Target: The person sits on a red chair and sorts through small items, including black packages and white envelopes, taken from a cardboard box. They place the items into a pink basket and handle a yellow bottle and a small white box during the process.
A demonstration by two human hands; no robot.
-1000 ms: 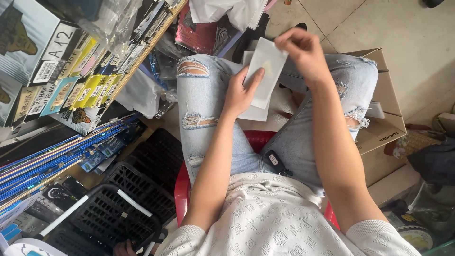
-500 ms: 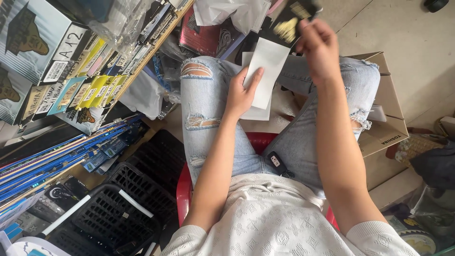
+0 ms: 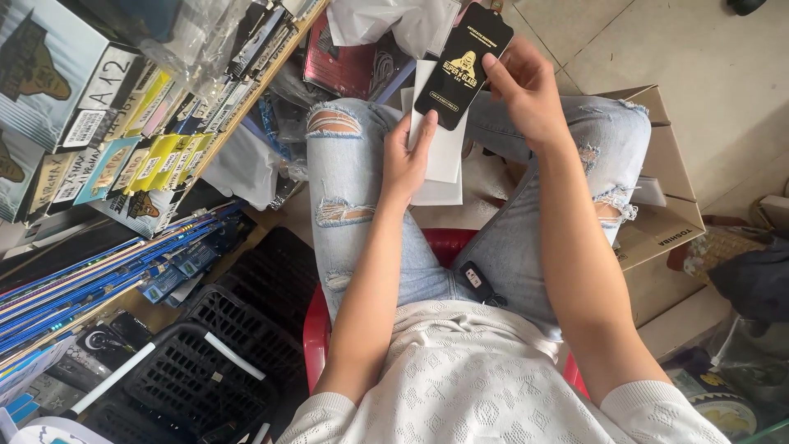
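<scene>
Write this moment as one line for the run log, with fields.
left hand: holds white sleeve | right hand: holds black packet over sleeve | posture: seated, red chair

The white sleeves (image 3: 440,156) are partly covered by the black packet (image 3: 463,66) and left hand (image 3: 404,164); the red chair (image 3: 316,329) is largely hidden beneath the legs; the cardboard box (image 3: 666,214) is partly masked by the right knee.

The tiled floor (image 3: 723,49) is carrying a red plastic chair (image 3: 316,329), black crates (image 3: 222,362) and a cardboard box (image 3: 666,222).
</scene>
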